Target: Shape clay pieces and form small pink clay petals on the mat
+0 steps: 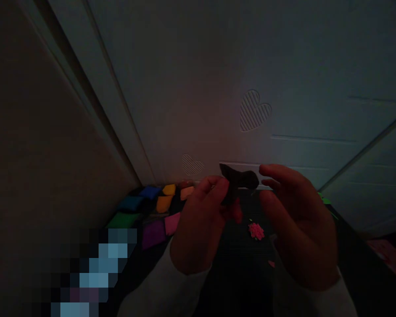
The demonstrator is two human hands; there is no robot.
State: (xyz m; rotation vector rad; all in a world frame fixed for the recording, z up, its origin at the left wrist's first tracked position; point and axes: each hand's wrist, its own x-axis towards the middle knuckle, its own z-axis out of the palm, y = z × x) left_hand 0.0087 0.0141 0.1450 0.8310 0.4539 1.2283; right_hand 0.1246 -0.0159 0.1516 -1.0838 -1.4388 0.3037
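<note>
My left hand point(201, 222) is closed around a dark, limp-looking piece point(242, 178), pinching it between thumb and fingers. One pointed end of this piece rises at the left and a rounded end sticks out to the right. What it is made of is too dark to make out. Just right of the rounded end, my right hand point(298, 224) is open, its thumb and fingers apart and nothing between them. Below and between the hands, a pink flower point(256, 230) rests on the dark surface. A small pink piece point(271, 263) lies nearer to me.
Several flat coloured pieces lie at the left, among them a purple one point(153, 233), a green one point(122, 219) and a blue one point(151, 192). Something bright green point(324, 199) is behind my right hand. A white panel with a raised heart point(254, 111) stands behind.
</note>
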